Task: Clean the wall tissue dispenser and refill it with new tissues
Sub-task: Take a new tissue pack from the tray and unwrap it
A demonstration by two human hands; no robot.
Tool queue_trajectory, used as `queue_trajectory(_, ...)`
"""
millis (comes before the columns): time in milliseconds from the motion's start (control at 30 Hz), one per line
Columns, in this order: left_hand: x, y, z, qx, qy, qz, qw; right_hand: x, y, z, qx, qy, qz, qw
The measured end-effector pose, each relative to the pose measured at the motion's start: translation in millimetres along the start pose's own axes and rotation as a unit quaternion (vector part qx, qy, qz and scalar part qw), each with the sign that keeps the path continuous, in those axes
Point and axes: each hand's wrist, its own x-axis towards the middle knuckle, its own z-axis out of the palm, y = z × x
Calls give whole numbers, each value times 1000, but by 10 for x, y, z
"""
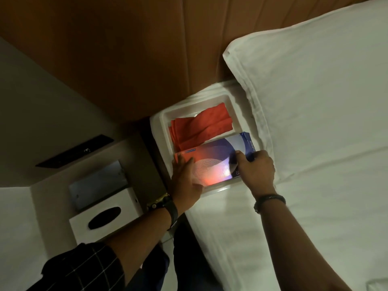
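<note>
A white tray [161, 122] lies on the bed near the headboard. Inside it are a folded red cloth [199, 127] at the far side and a blue and orange tissue pack [212, 158] at the near side. My left hand [184, 177] presses flat on the pack's left end. My right hand [256, 169] grips the pack's right end, where a flap sticks up. The white wall tissue dispenser [105, 217], with a dark oval slot, hangs on the wall at lower left, apart from both hands.
A white pillow [315, 80] lies right of the tray on the white bed [294, 217]. A brown padded headboard [126, 49] runs behind. A dark panel [75, 150] and a metal plate [98, 183] sit on the wall above the dispenser.
</note>
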Motion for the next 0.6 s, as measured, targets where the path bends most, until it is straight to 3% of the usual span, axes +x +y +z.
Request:
queue_trajectory(133,0,-64,21,-16,6,11,1000,-46,-30,-26,56,-11,15,998)
queue_trajectory(267,-5,-118,58,-42,22,16,999,-152,-116,-69,31,26,-36,999)
queue_trajectory(600,-1,-83,-11,-103,74,85,988,-330,-274,-140,62,32,-103,992)
